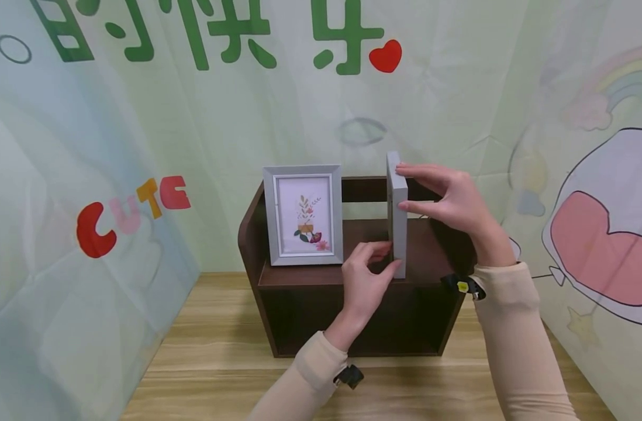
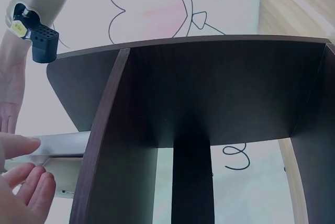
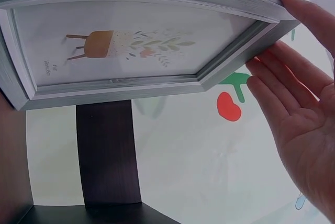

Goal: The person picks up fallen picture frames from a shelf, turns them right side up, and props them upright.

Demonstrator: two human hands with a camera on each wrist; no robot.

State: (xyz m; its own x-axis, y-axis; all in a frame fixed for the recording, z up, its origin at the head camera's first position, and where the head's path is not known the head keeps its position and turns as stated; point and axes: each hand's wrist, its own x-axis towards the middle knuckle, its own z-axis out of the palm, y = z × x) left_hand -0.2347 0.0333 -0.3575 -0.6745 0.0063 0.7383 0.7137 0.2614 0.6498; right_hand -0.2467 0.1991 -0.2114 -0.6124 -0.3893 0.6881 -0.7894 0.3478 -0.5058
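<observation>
A silver-grey picture frame [image 1: 400, 228] stands edge-on on the upper shelf of a dark brown desk shelf [image 1: 300, 277], towards its right side. Low on this frame, my left hand [image 1: 364, 279] pinches it, thumb at the near edge and fingers on the left face. My right hand [image 1: 452, 196] holds its upper part between thumb and fingers. In the right wrist view, the frame's picture [image 3: 131, 46] shows a plant in a footed pot, and the fingers [image 3: 288, 67] lie around one corner. A second silver-grey frame [image 1: 335, 216] with a flower picture stands upright at the shelf's left.
The shelf unit has raised side panels [image 1: 254, 234], a back rail [image 1: 365, 190] and a lower compartment [image 1: 310, 316]. It stands on a wood-grain tabletop [image 1: 205, 362]. Printed cloth [image 1: 279, 117] hangs behind and along both sides.
</observation>
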